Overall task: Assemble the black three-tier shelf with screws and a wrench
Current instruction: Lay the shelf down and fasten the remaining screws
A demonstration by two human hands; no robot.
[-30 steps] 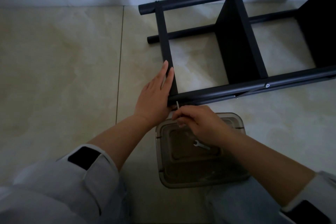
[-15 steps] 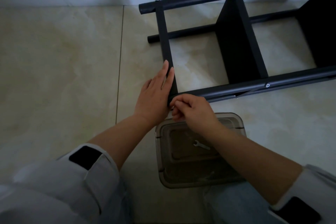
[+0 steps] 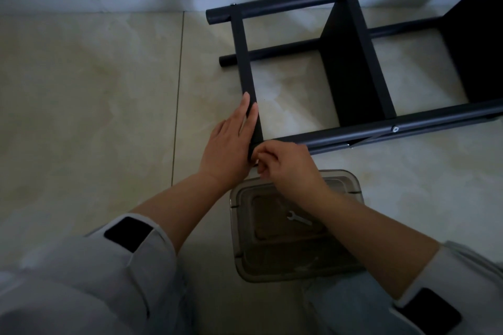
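1. On the pale tiled floor (image 3: 89, 95), close to the wall's baseboard, the black metal three-tier shelf (image 3: 353, 73) lies on its side, its round posts running left to right and its flat panels standing between them.
2. Your left hand (image 3: 231, 141) lies flat with straight fingers against the end panel (image 3: 246, 62), near the corner where that panel meets the near post (image 3: 381, 134). It grips nothing; it only steadies the panel.
3. Your right hand (image 3: 285, 166) has its fingers curled at that same corner, fingertips drawn together as if pinching something small. A screw is likely, but the fingers hide it, so you cannot tell for certain.
4. The small silver open-ended wrench (image 3: 298, 219) lies unused on the lid of the smoky translucent plastic box (image 3: 351, 190), just in front of the shelf, under your right forearm.
5. Progress looks well along: all four posts and three panels are in place, and a screw head (image 3: 394, 129) shows further along the near post. The near-left joint seems to be the one in hand; after hand-starting, it will likely need the wrench.
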